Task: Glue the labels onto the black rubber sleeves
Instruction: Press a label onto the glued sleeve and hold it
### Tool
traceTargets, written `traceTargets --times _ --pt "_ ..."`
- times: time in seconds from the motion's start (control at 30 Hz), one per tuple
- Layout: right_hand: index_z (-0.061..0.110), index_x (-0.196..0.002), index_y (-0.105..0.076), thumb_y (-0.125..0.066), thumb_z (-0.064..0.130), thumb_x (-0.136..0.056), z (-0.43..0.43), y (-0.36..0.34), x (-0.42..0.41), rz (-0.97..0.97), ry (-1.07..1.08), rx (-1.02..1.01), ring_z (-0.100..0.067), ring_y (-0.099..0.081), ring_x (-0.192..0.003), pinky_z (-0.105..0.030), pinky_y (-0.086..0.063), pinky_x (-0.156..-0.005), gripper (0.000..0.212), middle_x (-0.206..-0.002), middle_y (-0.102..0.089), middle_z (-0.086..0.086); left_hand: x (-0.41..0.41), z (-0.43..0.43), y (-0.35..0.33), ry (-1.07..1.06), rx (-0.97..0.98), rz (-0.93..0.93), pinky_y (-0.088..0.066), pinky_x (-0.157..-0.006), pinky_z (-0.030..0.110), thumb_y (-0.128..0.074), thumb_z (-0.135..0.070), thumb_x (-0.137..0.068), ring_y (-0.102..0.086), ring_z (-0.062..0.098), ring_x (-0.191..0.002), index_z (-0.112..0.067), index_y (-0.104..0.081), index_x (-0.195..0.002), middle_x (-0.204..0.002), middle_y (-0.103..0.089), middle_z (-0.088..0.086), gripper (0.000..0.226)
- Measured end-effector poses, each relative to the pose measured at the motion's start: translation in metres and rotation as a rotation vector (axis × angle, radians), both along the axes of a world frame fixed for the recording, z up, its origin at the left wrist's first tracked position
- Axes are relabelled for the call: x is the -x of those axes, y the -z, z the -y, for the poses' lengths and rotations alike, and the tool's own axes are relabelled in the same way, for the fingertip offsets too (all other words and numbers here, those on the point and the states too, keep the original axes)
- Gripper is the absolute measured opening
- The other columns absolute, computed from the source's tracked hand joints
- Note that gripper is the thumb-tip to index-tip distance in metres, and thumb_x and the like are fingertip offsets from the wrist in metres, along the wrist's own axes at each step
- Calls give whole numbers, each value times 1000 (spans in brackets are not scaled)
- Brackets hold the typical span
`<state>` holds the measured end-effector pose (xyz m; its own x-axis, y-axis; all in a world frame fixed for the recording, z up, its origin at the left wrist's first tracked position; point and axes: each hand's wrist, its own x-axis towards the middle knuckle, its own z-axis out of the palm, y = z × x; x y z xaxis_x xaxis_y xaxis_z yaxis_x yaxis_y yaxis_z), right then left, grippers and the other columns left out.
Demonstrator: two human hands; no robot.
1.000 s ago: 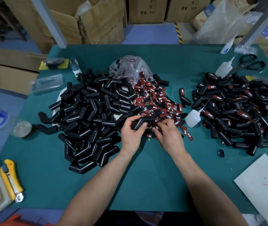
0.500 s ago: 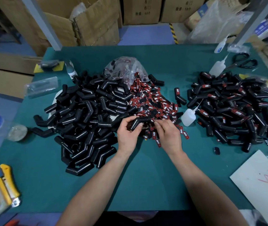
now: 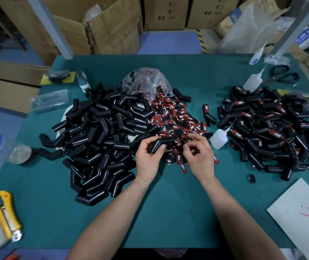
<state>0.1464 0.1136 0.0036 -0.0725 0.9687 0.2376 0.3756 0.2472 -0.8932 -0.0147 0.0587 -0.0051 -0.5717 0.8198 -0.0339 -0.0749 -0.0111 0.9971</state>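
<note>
Table (image 3: 168, 212) under green matting, near edge cut off by the frame and crossed by both forearms. Far corners crowded by cardboard boxes, too dim to read well. Widest bare green between the forearms and towards the front left; only narrow strips along the left and right edges.

Heap of plain black rubber sleeves (image 3: 101, 132) on the left half, lower layers buried, number impossible to tell, near fringe reaching almost to the left wrist. Heap of labelled sleeves (image 3: 268, 128) on the right half, well apart from the first and spread close to the right edge.

Spill of red-and-black labels (image 3: 176, 119) between the two heaps, running out of a clear plastic bag (image 3: 144, 81), contents blurred behind the film. White sheet (image 3: 300, 212) at the near right corner, clipped by the frame. Yellow utility knife (image 3: 5, 218) at lower left, beyond the matting.

Left hand (image 3: 148, 160) curled round the lower end of one bent sleeve (image 3: 164, 144), thumb against it, just above the near fringe of the spill. Right hand (image 3: 200, 158) just beside, fingers bent down over the spill; cannot tell whether anything sits pinched between thumb and forefinger.

Glue bottle (image 3: 218, 140) between that hand and the right heap, nozzle slanting up towards the heap.
</note>
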Motion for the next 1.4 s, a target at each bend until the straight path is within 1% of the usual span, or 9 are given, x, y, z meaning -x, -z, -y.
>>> traceTargets --times 0.17,0.3,0.43,0.57,0.67,0.83,1.0,1.13,1.4 --pt "38 -83 -66 -69 13 -88 3 -4 -1 -230 129 207 -26 -71 -71 -41 -59 -68 26 -84 -76 0 0 1 -1 10 16 23 -54 -80 12 -80 -3 -87 -73 1 -91 -35 -69 -108 -100 -77 -16 39" --pt "22 -84 -67 -66 -1 -93 0 -13 1 -431 92 252 -20 -76 -78 -22 -58 -70 25 -89 -75 -5 1 1 -3 10 24 30 -53 -80 11 -79 -1 -87 -73 -1 -91 -28 -68 -109 -100 -76 -18 37" --pt "13 -77 -60 -63 -8 -87 -10 -23 1 -471 -47 293 -24 -75 -85 -29 -58 -77 23 -103 -75 -10 0 2 -8 27 8 33 -53 -79 10 -78 2 -88 -73 -2 -89 -24 -67 -108 -99 -77 -20 35" --pt "14 -75 -57 -60 2 -78 -21 -34 9 -516 -62 329 -20 -73 -75 -26 -57 -67 13 -90 -71 -24 1 4 -9 33 4 28 -54 -79 14 -79 -3 -86 -72 2 -89 -27 -68 -105 -98 -76 -16 33" --pt "16 -73 -65 -65 1 -80 -27 -33 10 -525 -53 308 -19 -70 -74 -25 -57 -67 16 -87 -74 -10 3 5 -8 31 -16 21 -55 -82 20 -77 -10 -82 -72 10 -91 -36 -69 -100 -97 -75 -9 32" --pt "23 -81 -76 -80 2 -82 -24 -27 2 -387 -35 175 -5 -68 -89 -15 -51 -79 22 -94 -74 9 2 5 -6 62 -9 -9 -52 -82 15 -77 -2 -85 -70 4 -93 -29 -68 -102 -100 -73 -14 33" --pt "31 -101 -76 -78 6 -84 -7 -20 7 -160 -98 -57 -3 -69 -92 -20 -54 -86 30 -98 -72 22 0 4 -6 81 -3 -8 -54 -88 19 -78 4 -86 -71 9 -101 -25 -71 -104 -108 -74 -9 35" --pt "5 -98 -78 -73 10 -87 -6 -15 11 24 -204 -342 -15 -67 -92 -32 -56 -85 13 -97 -71 -1 0 2 -4 80 0 -41 -54 -97 30 -80 1 -84 -70 16 -108 -25 -72 -105 -113 -72 -3 35" --pt "8 -103 -78 -70 14 -90 -10 -11 13 308 -236 -483 -23 -57 -88 -48 -49 -70 17 -89 -65 -7 1 1 -2 91 -12 -92 -54 -101 35 -79 -29 -76 -68 17 -112 -48 -74 -102 -111 -71 -13 32"
